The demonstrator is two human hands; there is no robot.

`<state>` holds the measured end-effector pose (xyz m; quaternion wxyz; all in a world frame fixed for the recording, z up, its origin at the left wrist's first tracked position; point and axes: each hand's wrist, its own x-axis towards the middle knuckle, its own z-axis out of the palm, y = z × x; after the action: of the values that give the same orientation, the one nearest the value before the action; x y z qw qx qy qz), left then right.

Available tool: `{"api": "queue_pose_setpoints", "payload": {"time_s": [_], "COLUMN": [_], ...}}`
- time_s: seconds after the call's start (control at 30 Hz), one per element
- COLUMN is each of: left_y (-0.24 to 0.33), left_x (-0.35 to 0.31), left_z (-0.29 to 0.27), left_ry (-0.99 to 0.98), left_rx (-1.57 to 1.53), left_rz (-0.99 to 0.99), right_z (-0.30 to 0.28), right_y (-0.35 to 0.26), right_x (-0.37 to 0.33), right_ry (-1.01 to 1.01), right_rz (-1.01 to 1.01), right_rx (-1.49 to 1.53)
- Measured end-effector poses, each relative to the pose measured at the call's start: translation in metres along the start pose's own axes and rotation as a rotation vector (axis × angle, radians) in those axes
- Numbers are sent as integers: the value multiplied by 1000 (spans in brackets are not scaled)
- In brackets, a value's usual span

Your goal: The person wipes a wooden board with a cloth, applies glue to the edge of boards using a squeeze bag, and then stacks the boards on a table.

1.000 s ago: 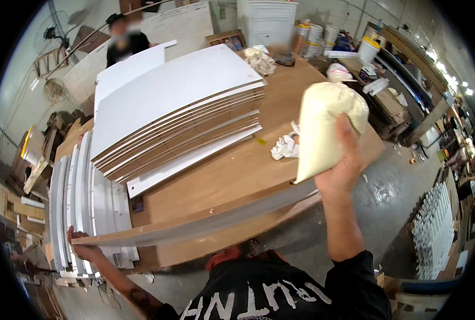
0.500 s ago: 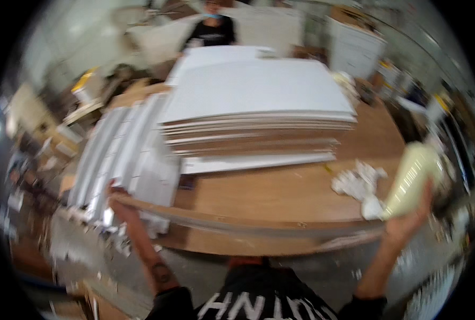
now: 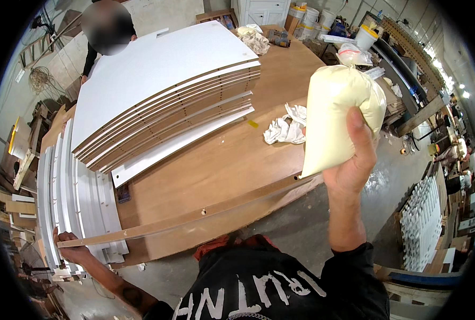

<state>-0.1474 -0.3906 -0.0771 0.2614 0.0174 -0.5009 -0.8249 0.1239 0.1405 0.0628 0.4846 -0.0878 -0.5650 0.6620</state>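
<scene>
My left hand [image 3: 73, 250] is closed around the left end of a long narrow board [image 3: 168, 223]. Its brown edge faces up and has several small holes along it. My right hand [image 3: 357, 162] grips a plump, tied clear plastic bag of pale yellow paste [image 3: 333, 109], thumb pressed on its side and the pointed corner hanging down. That corner sits just over the right end of the board, close to a hole. Whether my right hand also touches the board is hidden. A crumpled white cloth [image 3: 285, 127] lies on the table left of the bag.
On the brown worktable [image 3: 280, 69] stands a tall stack of white panels [image 3: 168, 69], with white strips [image 3: 80, 197] at its left. Another person [image 3: 108, 29] stands behind the stack. White buckets [image 3: 365, 38] and a slatted white stack [image 3: 421, 224] are to the right.
The view has swung to the right and sharpened. My right hand has lifted the bag nearer and more upright. The board slants now, its right end farther away; my left hand still holds it.
</scene>
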Motion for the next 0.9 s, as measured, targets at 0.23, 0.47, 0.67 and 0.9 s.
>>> {"api": "queue_pose_setpoints", "payload": {"time_s": [0.23,0.47,0.67,0.9], "left_y": [-1,-1,-4,-2], "left_x": [-14,-10,-6,-6], "left_z": [24,19,12,15], "left_ry": [93,78,39,69], "left_rx": [20,38,-27,-47], "left_rz": [80,114,96,97], "right_z": [0,4,2,3], "right_y": [6,7,9,9], "right_x": [2,1,1,1], "right_ry": [-23,-2,-2,1], "right_rz": [-48,-85,-87,-90], "right_rx": [142,97,82,98]}}
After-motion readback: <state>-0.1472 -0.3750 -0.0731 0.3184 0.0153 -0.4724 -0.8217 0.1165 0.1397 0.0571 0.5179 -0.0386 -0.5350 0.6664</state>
